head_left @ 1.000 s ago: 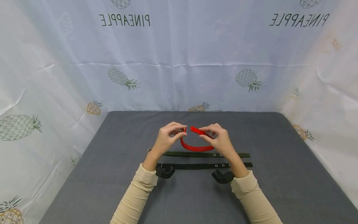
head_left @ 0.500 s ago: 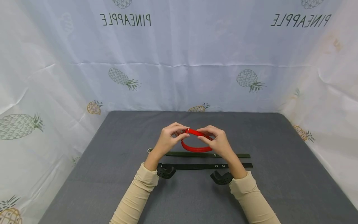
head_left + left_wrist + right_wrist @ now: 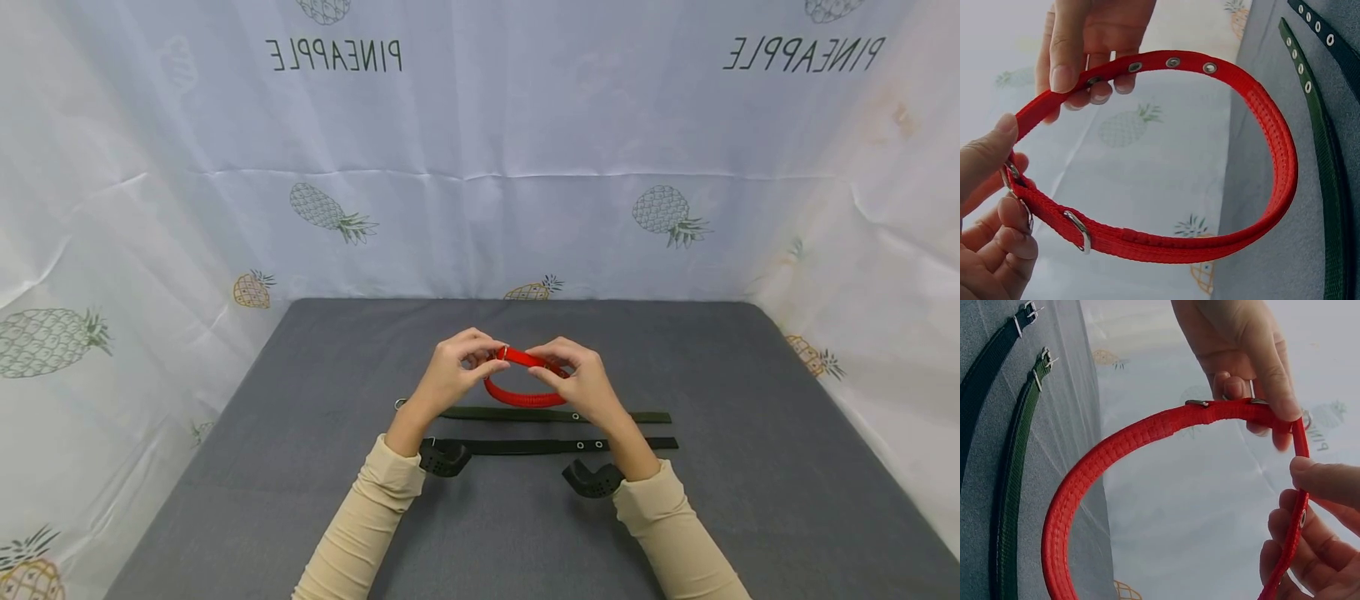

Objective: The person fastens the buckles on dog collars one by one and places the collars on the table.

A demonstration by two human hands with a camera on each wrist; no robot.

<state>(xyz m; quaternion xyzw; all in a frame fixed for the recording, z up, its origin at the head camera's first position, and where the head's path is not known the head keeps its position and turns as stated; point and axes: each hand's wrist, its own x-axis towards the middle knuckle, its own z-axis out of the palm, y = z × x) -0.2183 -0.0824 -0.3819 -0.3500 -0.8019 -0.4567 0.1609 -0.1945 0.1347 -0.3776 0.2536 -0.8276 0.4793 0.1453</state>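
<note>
A red collar [image 3: 528, 400] is held up above the table, bent into a loop with its padded middle hanging nearest me. My left hand [image 3: 452, 372] pinches its buckle end; the metal buckle [image 3: 1012, 170] and a separate metal keeper loop [image 3: 1079, 231] show in the left wrist view. Between thumb and fingers, my right hand [image 3: 579, 379] grips the strap end with the metal eyelets [image 3: 1173, 62]. The strap's tip meets the buckle under my left thumb. How far it passes through is hidden by the fingers.
On the grey table [image 3: 750, 500], a green collar [image 3: 510, 412] and a black collar [image 3: 517, 447] lie flat and parallel below my hands. Black wrist devices [image 3: 592, 479] sit at both wrists. A white pineapple-print curtain [image 3: 480, 233] hangs behind and at the sides.
My right hand has moved slightly left, bringing the strap tip from apart to the buckle in my left hand, so the red collar forms a loop. Over the last half second little differs.
</note>
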